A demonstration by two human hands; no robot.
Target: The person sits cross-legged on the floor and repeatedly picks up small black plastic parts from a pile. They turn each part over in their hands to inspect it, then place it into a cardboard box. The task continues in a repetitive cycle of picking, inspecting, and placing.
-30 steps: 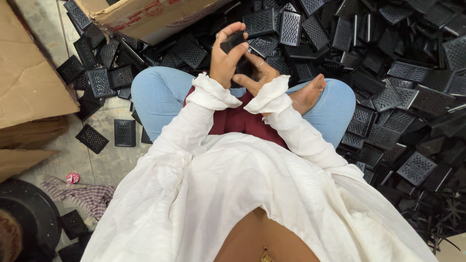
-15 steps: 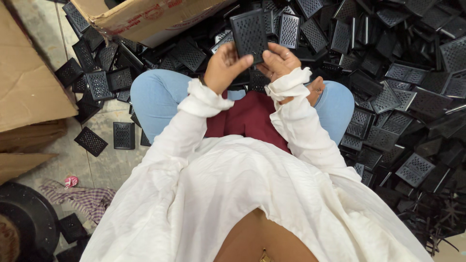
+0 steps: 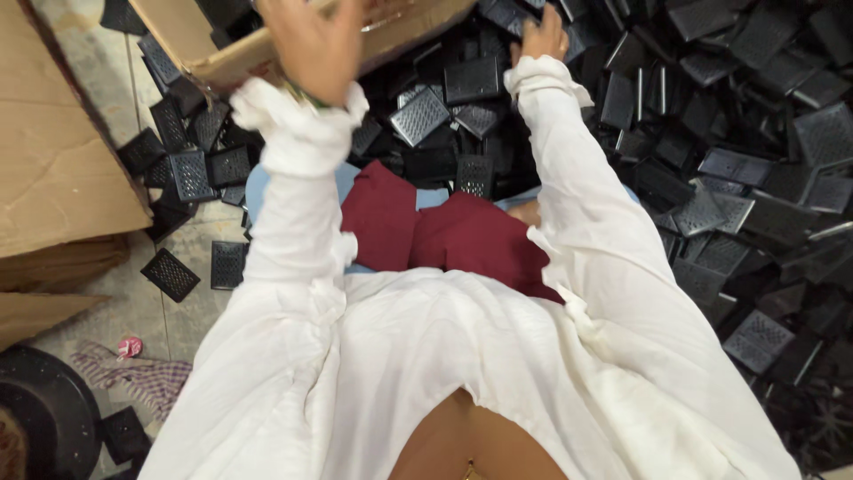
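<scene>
- Black perforated rectangular plastic panels (image 3: 711, 169) piled on floor; my right hand (image 3: 542, 36) touches them, grip unclear.
- Left hand (image 3: 311, 40) blurred over brown cardboard box (image 3: 222, 53), grip unclear.

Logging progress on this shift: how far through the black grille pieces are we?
Done: cannot tell, the box's inside is hidden. In hand: left hand blurred at the box rim, right hand on the pile. Left: most of it, pieces cover the floor to the right.

Small workshop or sorting floor. Heap of identical black perforated plastic parts (image 3: 729, 178) spread from 12 to 4 o'clock, open carton (image 3: 213, 44) at 11, flattened cardboard (image 3: 62, 160) at 9, bare tiled floor (image 3: 151, 311).
</scene>
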